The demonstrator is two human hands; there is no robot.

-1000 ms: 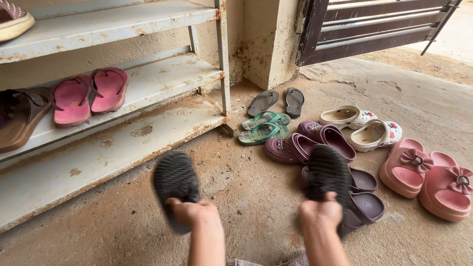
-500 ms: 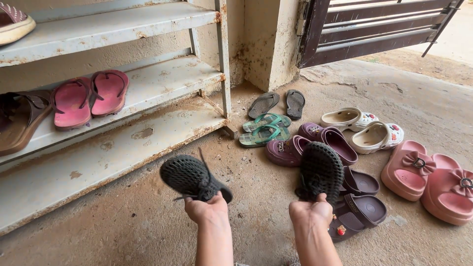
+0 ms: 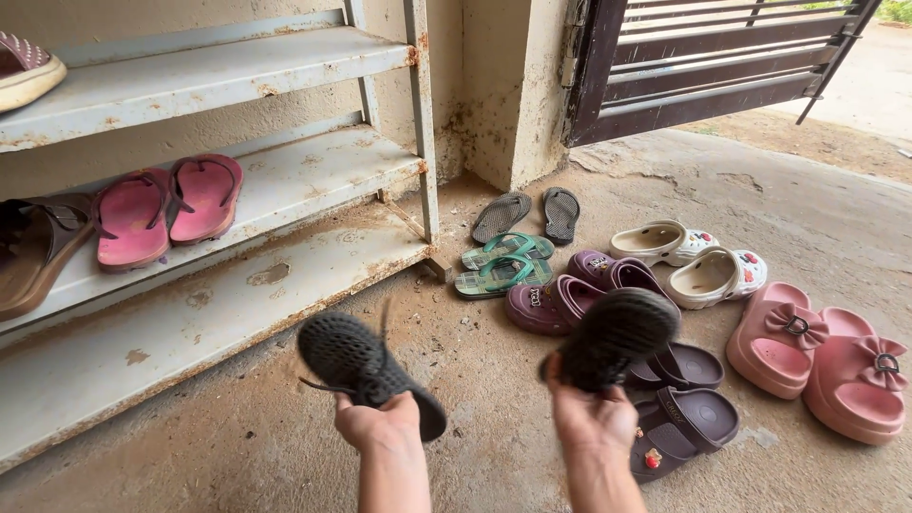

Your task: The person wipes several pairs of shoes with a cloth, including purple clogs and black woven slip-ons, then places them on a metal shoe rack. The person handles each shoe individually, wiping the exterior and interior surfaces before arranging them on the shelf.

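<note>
Two black shoes (image 3: pixel 366 366), fingers (image 3: pixel 380 418) clenched.

Brown sandal (image 3: pixel 33 252) and top-shelf shoe (image 3: pixel 27 68) cut off by left edge. Right hand (image 3: pixel 594 418) and its black shoe (image 3: pixel 613 337) partly hide dark purple clogs (image 3: pixel 689 399).
</note>
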